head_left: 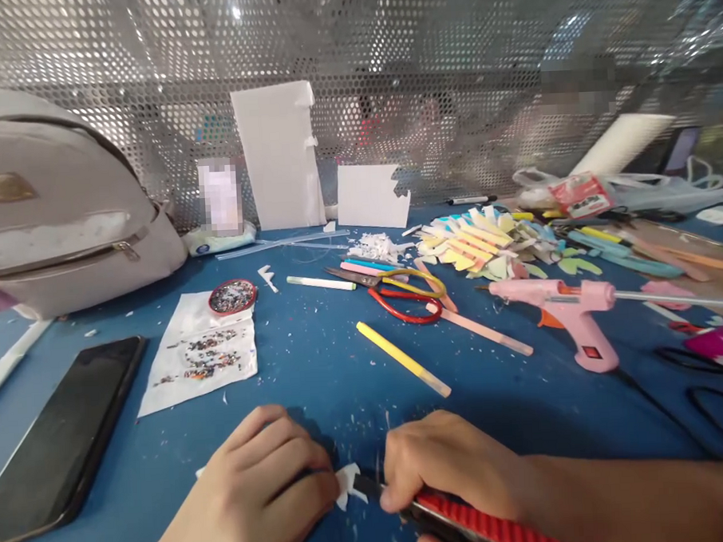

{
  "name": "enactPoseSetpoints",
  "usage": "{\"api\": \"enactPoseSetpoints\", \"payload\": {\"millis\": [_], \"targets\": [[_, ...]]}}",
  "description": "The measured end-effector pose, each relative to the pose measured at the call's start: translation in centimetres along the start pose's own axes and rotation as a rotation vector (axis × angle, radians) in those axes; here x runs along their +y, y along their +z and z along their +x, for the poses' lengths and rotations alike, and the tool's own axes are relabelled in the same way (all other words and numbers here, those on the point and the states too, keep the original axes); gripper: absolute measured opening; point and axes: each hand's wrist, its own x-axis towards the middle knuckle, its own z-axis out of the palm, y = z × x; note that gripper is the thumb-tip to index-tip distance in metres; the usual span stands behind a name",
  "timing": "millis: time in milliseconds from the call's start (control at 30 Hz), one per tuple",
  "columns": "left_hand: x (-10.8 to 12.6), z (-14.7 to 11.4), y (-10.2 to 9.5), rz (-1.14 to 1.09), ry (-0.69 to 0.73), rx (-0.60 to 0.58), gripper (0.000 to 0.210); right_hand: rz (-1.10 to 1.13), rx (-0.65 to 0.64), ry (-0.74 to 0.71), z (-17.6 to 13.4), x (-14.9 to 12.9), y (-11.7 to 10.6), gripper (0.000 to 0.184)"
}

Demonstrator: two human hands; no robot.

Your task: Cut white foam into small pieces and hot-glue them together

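1. The small white piece (347, 487) is low in view, between the hands just above the counter (318, 377), jutting rightward from the left fingertips.
2. The left hand (269, 487) is nearer: its grip is closed on the piece's left end.
3. The right hand (447, 459) has its grip clamped around the red-handled cutter (486, 528), whose long axis slants from lower right up to the left.
4. The cutter's dark blade points left, its tip at the piece's right edge; whether they touch, I cannot tell.
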Motion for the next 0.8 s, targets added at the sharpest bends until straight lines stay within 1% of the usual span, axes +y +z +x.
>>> {"api": "enactPoseSetpoints", "payload": {"millis": [33, 133, 200, 233, 300, 433, 533, 567, 600, 633, 733, 800], "targets": [[0.0, 0.2, 0.3, 0.02, 0.014, 0.025, 0.024, -0.002, 0.002, -0.008, 0.0, 0.1, 0.0, 0.015], [0.0, 0.7, 0.9, 0.091, 0.084, 0.156, 0.031, -0.012, 0.023, -0.055, -0.2, 0.5, -0.1, 0.015], [0.1, 1.0, 1.0, 0.141, 0.115, 0.224, 0.033, -0.02, 0.034, -0.067, -0.3, 0.6, -0.2, 0.016], [0.3, 1.1, 0.9, 0.164, 0.117, 0.235, 0.032, -0.023, 0.035, -0.064, -0.3, 0.7, -0.2, 0.016], [0.5, 1.4, 0.5, 0.21, 0.119, 0.215, 0.03, -0.03, 0.033, -0.047, -0.4, 0.8, -0.2, 0.017], [0.9, 1.7, -0.1, 0.264, 0.117, 0.161, 0.027, -0.008, 0.033, -0.141, -0.4, 1.1, -0.3, 0.02], [1.0, 1.7, 0.0, 0.267, 0.112, 0.183, 0.028, -0.015, 0.047, -0.08, -0.3, 1.4, -0.3, 0.019], [1.0, 1.7, 0.1, 0.268, 0.112, 0.193, 0.029, -0.013, 0.044, -0.099, -0.3, 1.4, -0.2, 0.019], [1.0, 1.7, 0.2, 0.27, 0.11, 0.197, 0.03, -0.001, 0.044, -0.157, -0.3, 1.5, -0.2, 0.02], [1.0, 1.6, 0.3, 0.271, 0.111, 0.203, 0.03, 0.005, 0.04, -0.173, -0.3, 1.4, -0.2, 0.02], [1.0, 1.5, 0.3, 0.295, 0.112, 0.21, 0.03, -0.01, 0.021, -0.059, -0.4, 1.1, -0.2, 0.018], [1.1, 1.4, 0.2, 0.322, 0.11, 0.206, 0.03, -0.012, 0.01, -0.027, -0.6, 0.7, -0.3, 0.017]]}}
